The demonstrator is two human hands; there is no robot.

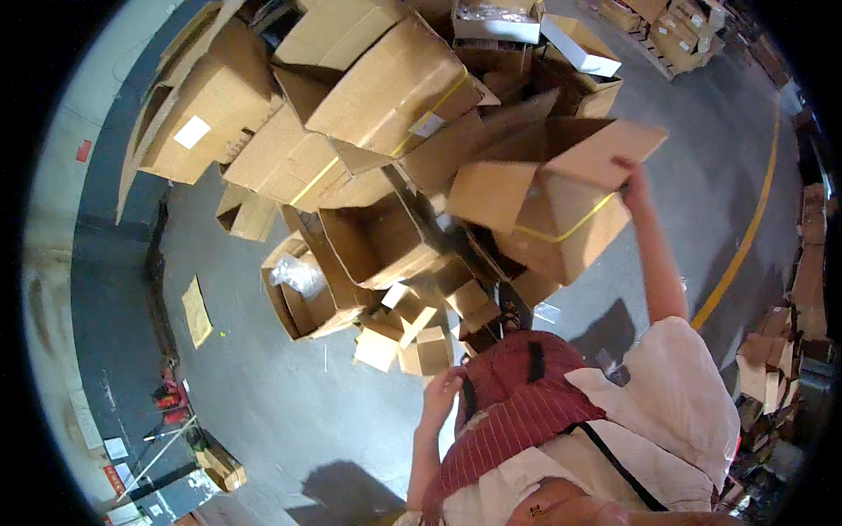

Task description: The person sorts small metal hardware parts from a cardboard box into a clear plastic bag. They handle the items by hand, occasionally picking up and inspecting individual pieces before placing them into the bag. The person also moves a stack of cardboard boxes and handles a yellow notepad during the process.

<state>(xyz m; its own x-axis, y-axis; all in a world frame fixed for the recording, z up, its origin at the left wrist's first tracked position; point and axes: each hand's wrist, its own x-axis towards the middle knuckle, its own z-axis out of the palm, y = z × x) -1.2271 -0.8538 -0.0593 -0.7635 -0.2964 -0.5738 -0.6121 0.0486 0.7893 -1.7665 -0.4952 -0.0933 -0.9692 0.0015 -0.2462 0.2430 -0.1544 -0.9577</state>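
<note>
My right hand point(633, 186) reaches out at the right and grips a flap of an open cardboard box point(588, 230) by its edge. This box is tilted, with a yellow strap around it and its flaps spread. My left hand point(444, 386) is close to my body, beside my dark red striped apron point(517, 386). Its fingers are curled; whatever they may hold is hidden. Just beyond the left hand, small open cartons point(426, 352) lie in a heap. Farther out, an open cardboard box point(377, 232) rests on its side, beside another carton holding clear plastic wrap point(300, 275).
Large empty cartons point(386, 88) are piled ahead and to the left. White boxes point(579, 46) top the far pile. Flattened cardboard point(198, 311) lies on the grey floor point(263, 386). A yellow line point(745, 241) runs along the right, beside stacked cartons point(765, 359).
</note>
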